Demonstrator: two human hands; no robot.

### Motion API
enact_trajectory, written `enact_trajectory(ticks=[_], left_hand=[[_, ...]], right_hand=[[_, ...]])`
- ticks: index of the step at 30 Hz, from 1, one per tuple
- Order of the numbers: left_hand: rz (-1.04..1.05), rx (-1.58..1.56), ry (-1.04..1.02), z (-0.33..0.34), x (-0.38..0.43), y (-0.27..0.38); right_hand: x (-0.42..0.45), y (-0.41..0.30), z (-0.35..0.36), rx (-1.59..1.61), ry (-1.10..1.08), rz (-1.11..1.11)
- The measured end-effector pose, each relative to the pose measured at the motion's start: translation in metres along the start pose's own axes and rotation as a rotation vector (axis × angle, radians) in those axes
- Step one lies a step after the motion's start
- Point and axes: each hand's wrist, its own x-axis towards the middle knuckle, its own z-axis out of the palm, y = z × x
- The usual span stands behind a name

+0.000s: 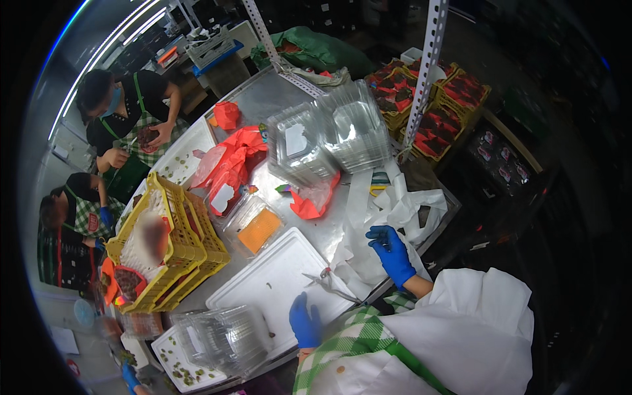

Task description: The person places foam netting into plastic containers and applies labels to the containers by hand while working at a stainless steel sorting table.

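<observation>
My left hand point(305, 322), in a blue glove, is over the near edge of a white plastic tray point(266, 285), fingers extended, holding nothing. My right hand point(391, 254), also gloved in blue, is raised beside crumpled white film point(363, 247) with its fingers apart and nothing in them. Between the hands, a pair of snips point(326, 285) lies open on the tray's right side. A clear plastic box with an orange mesh pad point(259, 229) sits beyond the tray. Stacked clear clamshell containers point(301, 143) stand farther back, with crumpled red paper point(232, 168) to their left.
Yellow crates point(192, 247) with fruit in red paper stand at the left. More clear containers point(222, 340) and a tray of loose green grapes point(182, 368) are at the lower left. A perforated metal post point(427, 74) rises at the back. Two people in checked aprons stand across the table.
</observation>
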Motion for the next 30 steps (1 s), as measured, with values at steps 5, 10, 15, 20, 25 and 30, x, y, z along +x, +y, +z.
enact_trajectory(ticks=[5, 10, 15, 20, 25, 30], left_hand=[[-0.164, 0.206, -0.070, 0.028, -0.023, -0.029], [-0.186, 0.282, -0.022, 0.034, -0.029, -0.021], [-0.205, 0.278, 0.027, 0.035, -0.027, -0.017], [-0.204, 0.273, 0.100, 0.037, -0.031, -0.021], [-0.208, 0.267, 0.113, 0.036, -0.031, -0.019], [-0.224, 0.260, 0.055, 0.034, -0.032, -0.019]], right_hand=[[0.015, 0.002, 0.010, 0.152, -0.084, -0.038], [0.030, -0.011, 0.019, 0.167, -0.192, -0.010], [0.038, -0.027, 0.036, 0.201, -0.318, -0.003], [0.029, -0.030, 0.056, 0.212, -0.440, 0.039], [0.013, -0.018, 0.065, 0.187, -0.530, 0.103], [0.005, -0.018, 0.073, 0.180, -0.557, 0.132]])
